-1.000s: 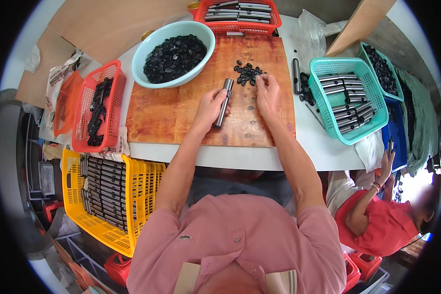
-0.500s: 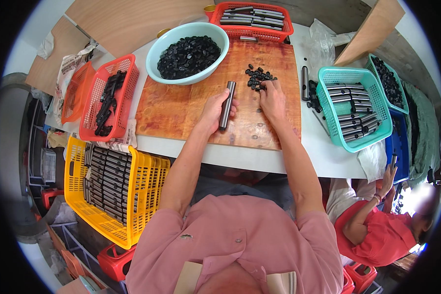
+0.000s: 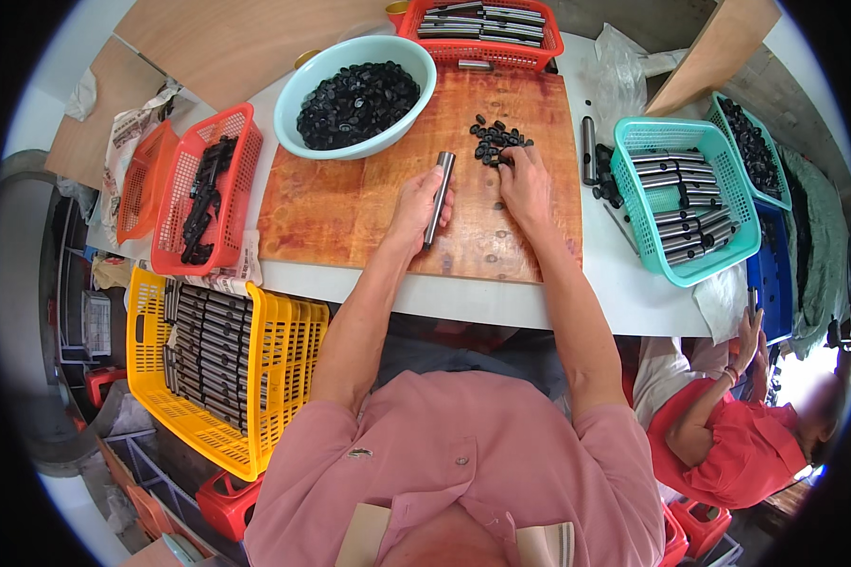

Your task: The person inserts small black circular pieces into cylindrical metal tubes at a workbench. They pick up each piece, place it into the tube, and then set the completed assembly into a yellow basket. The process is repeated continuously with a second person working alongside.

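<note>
My left hand [image 3: 414,212] is wrapped round a shiny metal tube [image 3: 440,198], held upright and slightly tilted above the wooden board [image 3: 350,227]. Over on the right, my right hand [image 3: 526,185] reaches the near edge of a small heap of black oval plastic pieces [image 3: 494,140]. Its fingertips are bent together at the pieces; whether one is pinched between them is hidden. A pale blue bowl [image 3: 291,128] full of similar black pieces stands at the board's far left corner.
Metal tubes fill a red basket [image 3: 550,59] at the back, a turquoise basket [image 3: 745,248] on the right and a yellow crate [image 3: 255,435] at lower left. A red basket [image 3: 234,248] on the left holds black parts. A co-worker in red [image 3: 728,439] sits at right.
The tube has tilted slightly in my left hand. My right hand stays at the heap with its fingers shifted a little. The whole view has moved slightly.
</note>
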Demonstrator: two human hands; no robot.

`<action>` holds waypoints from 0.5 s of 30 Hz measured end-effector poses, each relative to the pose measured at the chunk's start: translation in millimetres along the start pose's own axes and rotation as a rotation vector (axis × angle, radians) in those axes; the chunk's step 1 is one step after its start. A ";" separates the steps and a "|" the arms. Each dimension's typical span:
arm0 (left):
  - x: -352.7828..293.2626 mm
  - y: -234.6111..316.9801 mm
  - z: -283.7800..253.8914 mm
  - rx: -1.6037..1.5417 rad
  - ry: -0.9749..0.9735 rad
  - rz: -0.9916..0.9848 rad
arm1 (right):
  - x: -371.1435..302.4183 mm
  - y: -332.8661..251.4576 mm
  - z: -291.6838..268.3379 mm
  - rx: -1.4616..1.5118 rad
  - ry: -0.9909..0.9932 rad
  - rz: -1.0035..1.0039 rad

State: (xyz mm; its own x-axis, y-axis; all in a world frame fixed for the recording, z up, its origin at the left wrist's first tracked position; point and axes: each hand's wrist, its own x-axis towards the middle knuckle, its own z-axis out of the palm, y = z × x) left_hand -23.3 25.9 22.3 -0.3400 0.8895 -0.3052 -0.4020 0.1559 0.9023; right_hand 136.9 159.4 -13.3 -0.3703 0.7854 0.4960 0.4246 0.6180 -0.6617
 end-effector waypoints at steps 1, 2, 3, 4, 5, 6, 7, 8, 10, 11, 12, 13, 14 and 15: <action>0.1 -0.1 0.8 0.015 0.010 0.010 | 0.1 -1.2 -0.6 -0.001 -0.002 0.006; 0.3 0.8 2.8 0.031 0.018 0.021 | 0.2 -1.6 -0.8 0.003 -0.003 0.014; 0.2 1.8 4.2 0.047 0.027 0.032 | 0.1 -1.7 -0.8 0.006 -0.004 0.021; -0.6 3.0 4.4 0.037 0.028 0.026 | 0.1 -2.0 -0.9 0.009 -0.005 0.029; -1.4 4.4 4.5 0.027 0.028 0.019 | 0.2 -2.5 -1.6 0.009 -0.004 0.028; -2.1 5.5 4.8 0.018 0.029 0.013 | 0.2 -3.4 -2.4 0.009 -0.003 0.026; -3.0 6.5 5.4 0.016 0.018 0.014 | 0.4 -3.9 -3.2 0.010 -0.002 0.025; -4.7 7.0 5.4 0.015 0.009 0.014 | 0.3 -4.4 -3.2 0.012 -0.008 0.040; -5.9 6.1 5.5 0.014 0.003 0.015 | 0.4 -4.5 -2.6 0.016 -0.021 0.068; -5.9 5.4 6.2 0.012 0.005 0.017 | 0.5 -3.9 -2.2 0.019 -0.012 0.054; -5.9 4.5 6.9 0.010 0.007 0.019 | 0.4 -3.0 -1.7 0.022 -0.003 0.039; -5.8 3.1 7.5 0.049 0.013 0.028 | 0.4 -2.3 -1.4 0.024 0.005 0.025; -5.6 1.1 7.9 0.088 0.019 0.037 | 0.5 -1.8 -1.5 0.026 0.003 0.025; -5.2 -0.6 7.7 0.126 0.024 0.046 | 0.5 -1.5 -1.5 0.029 0.001 0.024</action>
State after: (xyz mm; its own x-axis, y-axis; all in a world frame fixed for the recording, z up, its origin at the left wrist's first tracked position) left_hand -14.7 24.5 25.7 -0.3766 0.8866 -0.2686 -0.2758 0.1695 0.9462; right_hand 137.4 158.9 -11.2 -0.3596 0.8002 0.4799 0.4096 0.5975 -0.6893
